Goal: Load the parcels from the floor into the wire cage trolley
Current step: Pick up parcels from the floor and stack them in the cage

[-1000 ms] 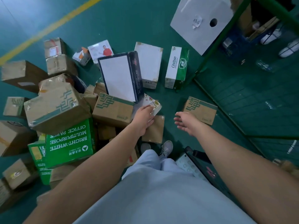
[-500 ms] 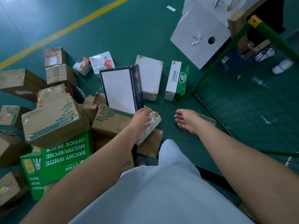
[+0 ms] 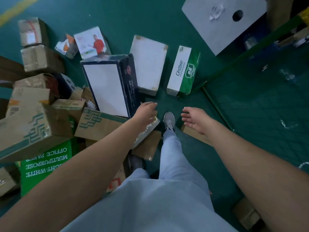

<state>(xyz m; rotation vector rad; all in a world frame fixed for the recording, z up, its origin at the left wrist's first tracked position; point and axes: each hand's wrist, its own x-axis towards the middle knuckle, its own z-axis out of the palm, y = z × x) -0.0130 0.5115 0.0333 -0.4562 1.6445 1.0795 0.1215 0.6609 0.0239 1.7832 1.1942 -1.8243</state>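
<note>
While both hands (image 3: 147, 113) (image 3: 195, 121) hover open (holding nothing), taped, scuffed parcels (image 3: 98, 123) lie heaped.

Left hand (image 3: 147, 113) and right hand (image 3: 194, 119) outstretched, fingers relaxed.

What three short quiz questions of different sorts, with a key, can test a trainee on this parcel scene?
1. True or false: the right hand holds a parcel.
2. Which box lies between the dark blue box and the green and white box? A) red box B) white box C) black bag
3. Fill in: the grey shoe stands on the ______ floor.

Key:
1. False; it is open and empty.
2. B
3. green
</note>
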